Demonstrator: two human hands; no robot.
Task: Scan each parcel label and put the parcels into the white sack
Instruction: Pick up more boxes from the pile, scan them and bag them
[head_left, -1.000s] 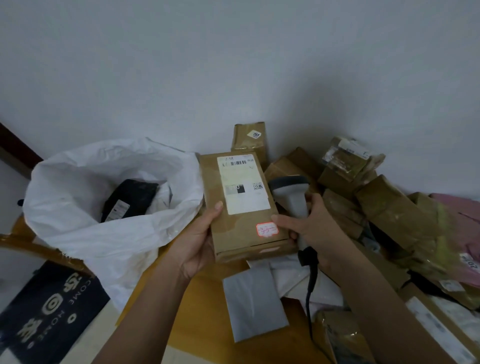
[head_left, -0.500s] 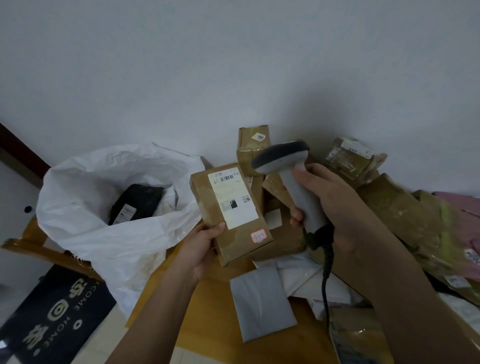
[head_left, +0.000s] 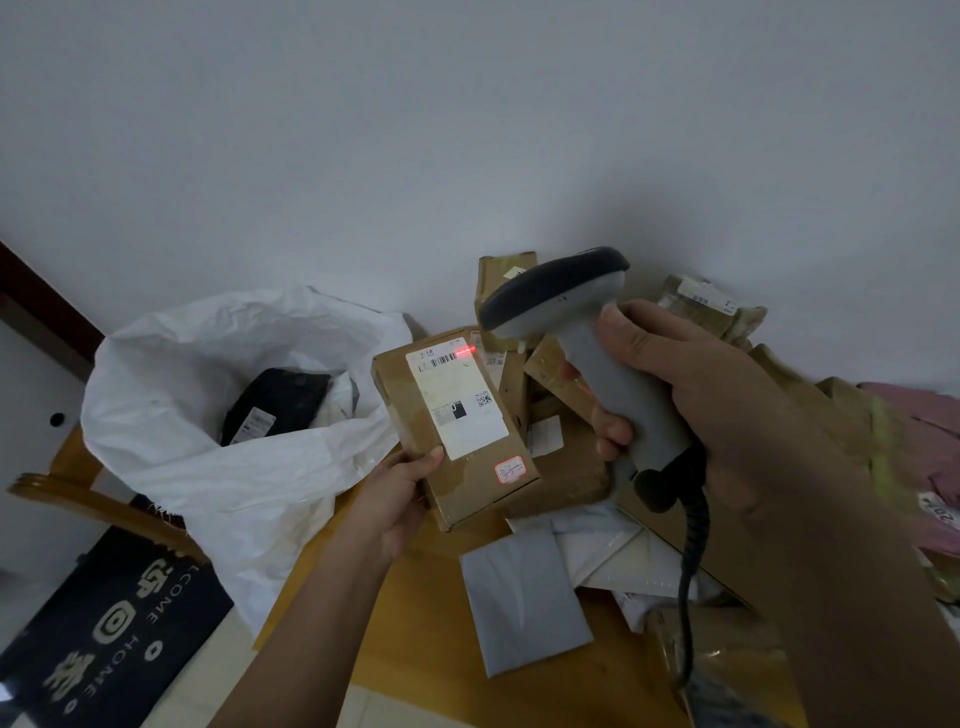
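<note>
Scan step in hand: right hand (head_left: 691, 410) grips the scanner (head_left: 587, 332) by its handle, red beam landing on the barcode end of the label (head_left: 457, 400). Left hand (head_left: 400, 499) grasps the box (head_left: 457, 431) at its lower left corner, held up w/ label facing the scanner, just right of the sack (head_left: 218, 457). Next, prob: once it reads, swing the box left & drop it thru the sack's open mouth, where a black parcel (head_left: 275, 400) already lies. More parcels (head_left: 727, 322) piled right of the box.
</note>
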